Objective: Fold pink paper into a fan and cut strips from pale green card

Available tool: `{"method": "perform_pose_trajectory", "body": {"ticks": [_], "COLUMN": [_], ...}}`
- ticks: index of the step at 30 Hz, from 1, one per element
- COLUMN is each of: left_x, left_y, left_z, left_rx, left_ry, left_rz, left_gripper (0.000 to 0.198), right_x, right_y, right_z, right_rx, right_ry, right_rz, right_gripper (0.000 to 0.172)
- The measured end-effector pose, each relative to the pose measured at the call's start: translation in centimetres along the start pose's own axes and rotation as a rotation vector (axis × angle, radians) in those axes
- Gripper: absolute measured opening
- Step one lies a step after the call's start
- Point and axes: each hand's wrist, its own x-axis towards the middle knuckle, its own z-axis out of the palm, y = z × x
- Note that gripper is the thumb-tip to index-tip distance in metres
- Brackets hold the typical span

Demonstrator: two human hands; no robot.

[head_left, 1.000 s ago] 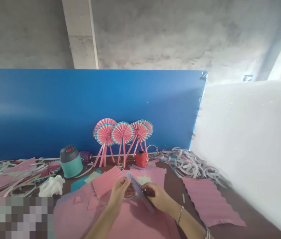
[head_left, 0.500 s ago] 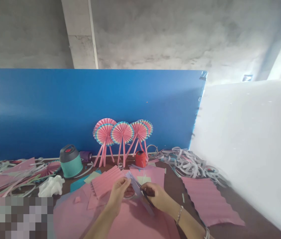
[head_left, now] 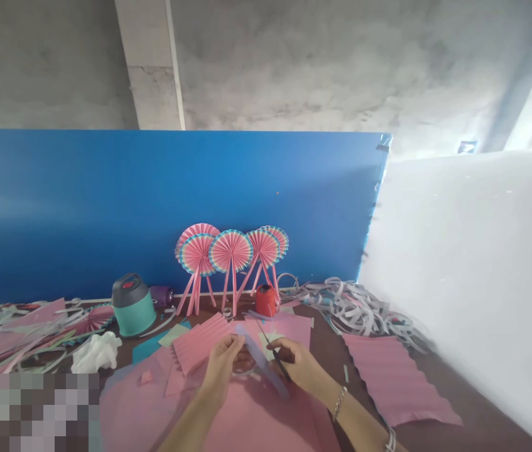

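A narrow lavender paper strip [head_left: 262, 364] is pinched in my left hand [head_left: 226, 359], slanting down to the right over pink paper. In my right hand [head_left: 294, 364] is a pair of dark-handled scissors [head_left: 279, 360], its blades pointing up and left, just right of the strip and apart from it. Below both hands lie large pink paper sheets [head_left: 256, 419]. A pleated pink paper [head_left: 202, 344] rests left of my left hand. Behind my hands is a pale green paper piece [head_left: 273, 339]. My right fingers partly cover the scissor handles.
Pink paper fans [head_left: 230, 251] stand against the blue panel [head_left: 105, 207]. Nearby are a red thread spool [head_left: 266, 301], a teal container [head_left: 134, 307] and crumpled white material [head_left: 97, 351]. Paper strips [head_left: 360, 311] are heaped at right, behind a pleated pink sheet [head_left: 400, 380].
The scissors have moved off the lavender strip to its right, and their blades now show apart from it. My left hand keeps hold of the strip, nearly unmoved.
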Motion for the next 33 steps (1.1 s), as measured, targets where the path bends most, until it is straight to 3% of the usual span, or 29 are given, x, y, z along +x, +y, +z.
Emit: {"method": "perform_pose_trajectory", "body": {"ticks": [4,8,12,15,19,25,33], "left_x": [0.6,0.7,0.3,0.3,0.6,1.2,1.8], "left_y": [0.2,0.5,0.1,-0.7,-0.5,1.1,0.8], "left_z": [-0.6,-0.6,0.1,0.4,0.1,-1.7,-2.4], "left_rx": [-0.070,-0.092,0.040,0.158,0.109,-0.011,-0.046], "left_ry": [0.078,0.119,-0.022,-0.037,0.018,0.094,0.096], "left_rz": [0.090,0.102,-0.041,-0.097,-0.021,0.096,0.101], "left_gripper": [0.035,0.038,0.043,0.041,0.039,0.039,0.037], "right_x": [0.2,0.1,0.0,0.0,0.1,-0.3,-0.8], "right_y": [0.2,-0.4,-0.9,-0.7,-0.4,-1.0,-2.2], "right_z": [-0.1,-0.2,-0.1,0.1,0.0,-0.9,-1.4], "right_rx": [-0.004,0.008,0.090,0.118,0.079,0.034,-0.196], "right_ry": [-0.045,0.012,0.041,0.021,-0.001,-0.148,-0.125], "right_rz": [0.078,0.115,0.089,0.054,0.036,0.016,-0.009], "right_gripper": [0.033,0.028,0.029,0.029,0.027,0.029,0.023]}}
